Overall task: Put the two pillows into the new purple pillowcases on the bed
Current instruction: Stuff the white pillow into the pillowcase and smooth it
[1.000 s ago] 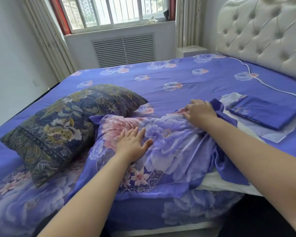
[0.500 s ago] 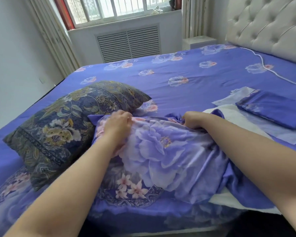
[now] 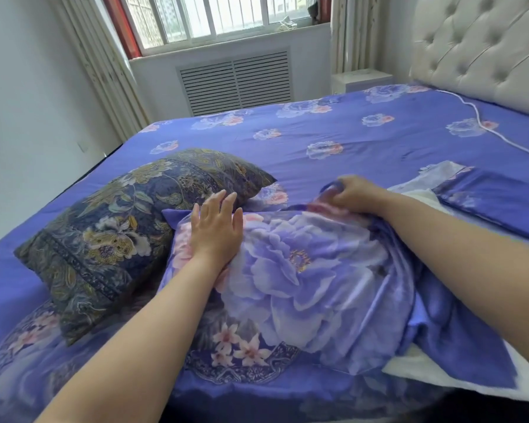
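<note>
A pillow in a purple pillowcase with a big printed flower lies in front of me on the bed. My left hand rests flat on its far left corner, fingers straight. My right hand grips a fold of the same pillowcase at its far right corner. White pillow shows under the loose purple cloth on the right. A second pillow in a dark blue and gold floral cover lies to the left. A folded purple pillowcase lies on the bed at right.
The bed has a purple floral sheet. A tufted cream headboard stands at right, with a white cord running across the sheet. A window and a radiator grille are beyond the bed. A white wall is on the left.
My left hand has let go of the pillowcase corner and now lies flat on it. My right hand has moved slightly away from me, still gripping the cloth.
</note>
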